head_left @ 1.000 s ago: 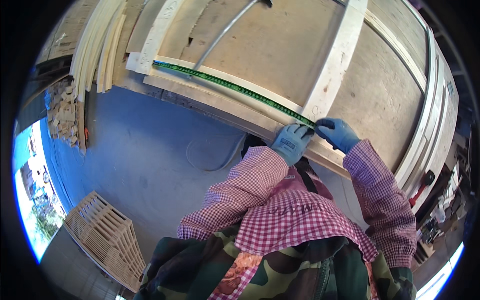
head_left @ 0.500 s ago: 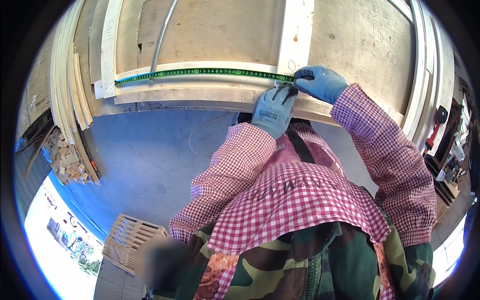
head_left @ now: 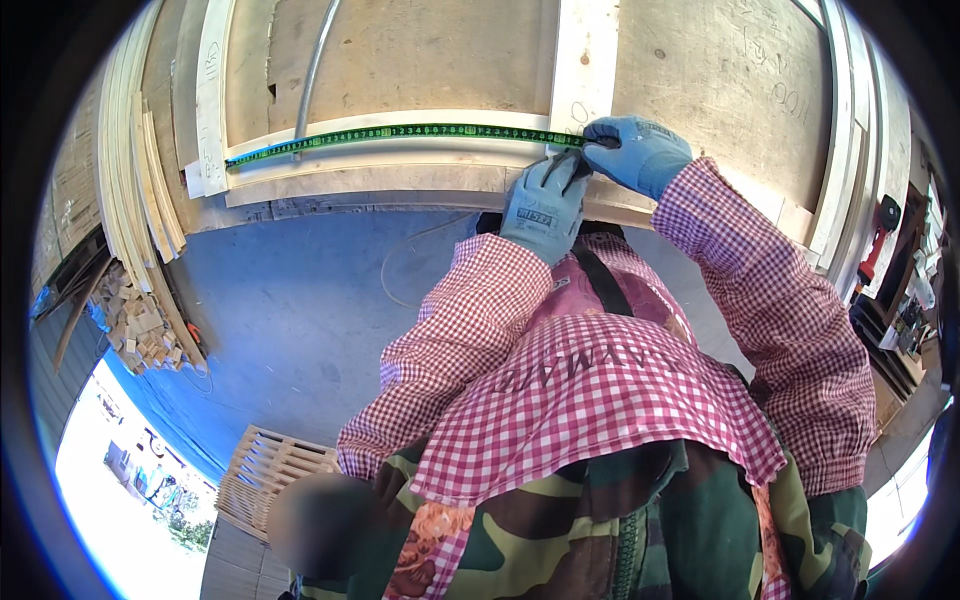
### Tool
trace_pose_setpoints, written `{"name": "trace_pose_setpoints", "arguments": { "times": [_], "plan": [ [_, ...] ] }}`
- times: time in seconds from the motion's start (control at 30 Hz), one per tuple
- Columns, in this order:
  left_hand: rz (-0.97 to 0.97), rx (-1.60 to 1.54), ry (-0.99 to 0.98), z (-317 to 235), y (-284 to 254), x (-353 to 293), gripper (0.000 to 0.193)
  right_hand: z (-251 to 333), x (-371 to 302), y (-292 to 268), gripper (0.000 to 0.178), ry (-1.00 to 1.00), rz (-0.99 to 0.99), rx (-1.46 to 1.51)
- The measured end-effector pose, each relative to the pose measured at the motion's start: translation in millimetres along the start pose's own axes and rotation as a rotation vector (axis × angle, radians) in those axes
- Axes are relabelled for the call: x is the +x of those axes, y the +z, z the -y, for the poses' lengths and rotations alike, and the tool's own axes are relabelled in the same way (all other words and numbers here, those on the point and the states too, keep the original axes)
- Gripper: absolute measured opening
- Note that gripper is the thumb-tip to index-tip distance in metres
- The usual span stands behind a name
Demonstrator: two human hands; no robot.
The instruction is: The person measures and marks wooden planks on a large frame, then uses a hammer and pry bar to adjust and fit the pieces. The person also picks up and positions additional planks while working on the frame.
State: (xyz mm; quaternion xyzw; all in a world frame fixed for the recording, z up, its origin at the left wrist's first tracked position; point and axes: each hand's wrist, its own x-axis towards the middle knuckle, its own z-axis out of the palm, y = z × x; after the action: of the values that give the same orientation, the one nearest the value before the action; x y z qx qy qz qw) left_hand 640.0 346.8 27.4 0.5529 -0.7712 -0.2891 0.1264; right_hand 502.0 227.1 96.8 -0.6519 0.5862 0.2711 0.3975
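A green tape measure blade [head_left: 430,131] with dark markings stretches along the pale wooden rail [head_left: 390,160] at the near edge of a wooden frame. Its far-left end lies by an upright slat [head_left: 212,100]. At the blade's right end, my gloved right hand [head_left: 637,155] is closed around the tape; the tape's case is not visible. Just below and left of it, my gloved left hand [head_left: 545,210] rests at the rail's near edge, fingers bent together near the blade. Whatever those fingers pinch is hidden. A wide upright slat [head_left: 585,60] meets the rail beside both hands.
A grey metal rod or tube [head_left: 315,70] crosses the panel on the left. Long thin strips [head_left: 125,150] lie at far left, above a heap of small wood offcuts [head_left: 140,325]. A slatted wooden crate [head_left: 265,465] stands lower left. A red-and-black tool [head_left: 880,240] is at right.
The whole view has shifted slightly. Both hands and the stretched tape keep nearly the same places along the rail.
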Motion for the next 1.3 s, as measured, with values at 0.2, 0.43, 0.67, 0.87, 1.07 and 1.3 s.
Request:
{"name": "trace_pose_setpoints", "arguments": {
  "times": [0.2,0.43,0.67,0.87,1.07,1.3],
  "plan": [
    [-0.151,-0.064,0.135,19.2,11.0,-11.2,0.045,4.2,-3.3,-1.3,0.047,0.020,0.001,-0.030],
    [-0.446,0.046,-0.222,34.1,11.0,-14.1,0.033,5.6,-3.6,-3.2,0.049,0.041,0.022,-0.031],
    [-0.112,0.061,-0.671,17.1,-23.3,16.4,0.030,6.2,-1.3,-2.9,0.049,0.047,0.042,-0.025],
    [-0.119,0.063,-0.672,7.5,-14.9,14.6,0.030,10.6,-4.6,-5.4,0.050,0.048,0.037,-0.021],
    [-0.284,0.021,-0.516,37.8,-52.4,14.2,0.031,4.6,-1.9,-8.8,0.050,0.047,0.068,0.025],
    [0.113,0.392,-0.149,70.5,-65.8,52.9,0.021,11.9,-6.7,-10.1,0.049,0.018,0.074,0.022]
  ]
}}
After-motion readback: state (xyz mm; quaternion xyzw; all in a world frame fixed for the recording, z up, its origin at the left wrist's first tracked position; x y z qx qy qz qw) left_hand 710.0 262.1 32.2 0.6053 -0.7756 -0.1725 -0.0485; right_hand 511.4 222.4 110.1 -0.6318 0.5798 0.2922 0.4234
